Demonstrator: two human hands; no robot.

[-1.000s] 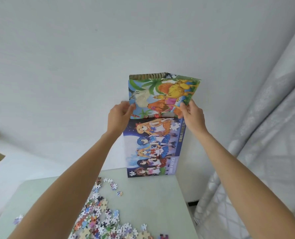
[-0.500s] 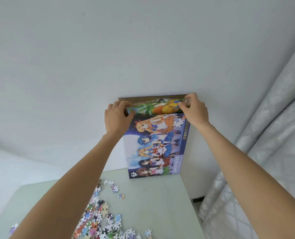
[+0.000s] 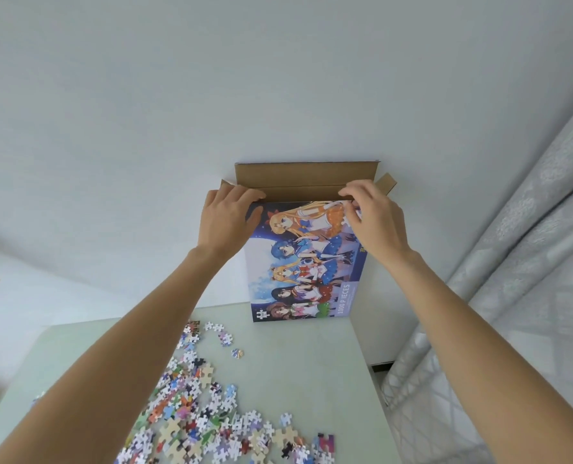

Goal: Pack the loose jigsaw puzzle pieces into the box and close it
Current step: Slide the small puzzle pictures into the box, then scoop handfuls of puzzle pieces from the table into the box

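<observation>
Single head view, looking forward-down over table [image 3: 311, 363], close range.

Probably a home: pale table [image 3: 311, 363], patterned curtain [image 3: 519, 262] (grey), bare wall [image 3: 278, 78].

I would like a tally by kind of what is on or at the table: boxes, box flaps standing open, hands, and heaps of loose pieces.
Puzzle box: 1
Open flaps: 3, top flap, left tab, right tab
Hands: 2, left hand, right hand
Heap of loose pieces: 1
Total: 7
</observation>
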